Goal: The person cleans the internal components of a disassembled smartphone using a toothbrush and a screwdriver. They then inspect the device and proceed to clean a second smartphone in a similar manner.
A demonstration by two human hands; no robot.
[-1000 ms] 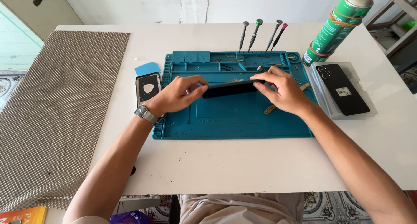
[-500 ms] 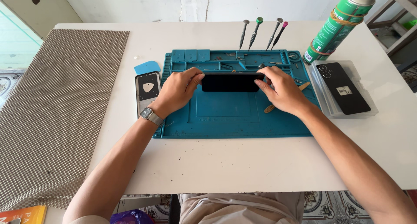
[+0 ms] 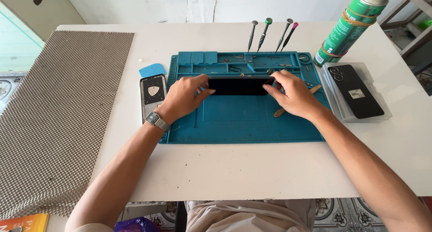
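A black phone [image 3: 240,85] lies lengthwise across the blue repair mat [image 3: 245,124], raised a little on its long edge. My left hand [image 3: 183,96] grips its left end, and my right hand [image 3: 293,93] grips its right end. A wristwatch sits on my left wrist. A wooden-handled tool [image 3: 294,102] lies partly under my right hand on the mat.
Several screwdrivers [image 3: 270,34] stand upright at the mat's far edge. A green spray can [image 3: 351,27] stands at the right, beside a clear tray [image 3: 335,104] holding a black phone back cover [image 3: 355,90]. A metal plate [image 3: 153,93] and blue pick [image 3: 152,70] lie left of the mat, a checkered mat [image 3: 54,110] further left.
The phone has turned from a thin edge-on sliver to showing its dark face, and both hands have shifted slightly apart along its ends.
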